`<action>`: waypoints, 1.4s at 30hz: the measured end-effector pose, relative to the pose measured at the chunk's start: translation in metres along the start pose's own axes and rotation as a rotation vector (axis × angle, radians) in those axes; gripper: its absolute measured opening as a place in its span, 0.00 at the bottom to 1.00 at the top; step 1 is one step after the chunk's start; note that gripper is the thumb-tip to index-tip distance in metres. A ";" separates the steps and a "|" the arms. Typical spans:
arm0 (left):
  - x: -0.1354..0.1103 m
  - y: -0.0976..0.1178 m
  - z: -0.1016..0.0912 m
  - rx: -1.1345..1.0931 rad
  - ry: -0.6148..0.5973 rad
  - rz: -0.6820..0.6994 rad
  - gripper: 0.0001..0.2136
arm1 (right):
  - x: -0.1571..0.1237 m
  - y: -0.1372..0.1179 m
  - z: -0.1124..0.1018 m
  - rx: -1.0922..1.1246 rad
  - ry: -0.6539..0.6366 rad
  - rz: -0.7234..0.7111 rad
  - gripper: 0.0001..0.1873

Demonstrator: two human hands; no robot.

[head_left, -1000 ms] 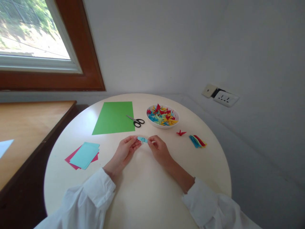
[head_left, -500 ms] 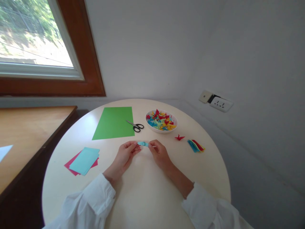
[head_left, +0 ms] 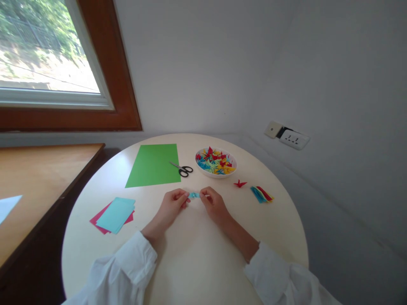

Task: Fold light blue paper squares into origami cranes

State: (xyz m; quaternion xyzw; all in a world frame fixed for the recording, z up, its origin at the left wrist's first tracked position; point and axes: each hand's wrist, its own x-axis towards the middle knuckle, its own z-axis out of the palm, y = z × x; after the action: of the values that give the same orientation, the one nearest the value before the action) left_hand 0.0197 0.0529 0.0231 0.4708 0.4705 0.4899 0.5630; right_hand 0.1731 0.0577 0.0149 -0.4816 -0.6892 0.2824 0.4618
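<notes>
A small light-blue folded paper (head_left: 194,195) is stretched between my two hands, just above the round table. My left hand (head_left: 174,204) pinches its left end between thumb and fingers. At the other end, my right hand (head_left: 214,203) grips it in the same way. Its middle shows creases or a darker pattern too small to make out. Beyond my hands stands a white bowl (head_left: 216,175) full of small paper cranes in several colours. One red paper crane (head_left: 240,184) lies on the table to the right of my right hand.
Black-handled scissors (head_left: 183,170) overlap the edge of a green paper sheet (head_left: 154,166) at the back left. Light-blue paper sheets (head_left: 116,214) rest on pink paper (head_left: 99,216) at left. Coloured paper strips (head_left: 261,194) lie fanned at right on the white table (head_left: 197,262).
My left hand has come slightly to the right, nearer my right hand, and less of the light-blue paper shows between them. The view has shifted a little.
</notes>
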 end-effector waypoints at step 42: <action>-0.009 0.007 0.011 -0.117 0.033 -0.067 0.12 | 0.011 0.011 -0.056 -0.481 0.361 -0.157 0.04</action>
State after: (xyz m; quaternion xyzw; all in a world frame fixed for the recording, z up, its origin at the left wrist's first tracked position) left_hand 0.0292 0.0442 0.0317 0.4130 0.4658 0.5049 0.5979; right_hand 0.2272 0.0687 0.0333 -0.5647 -0.6784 -0.0155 0.4698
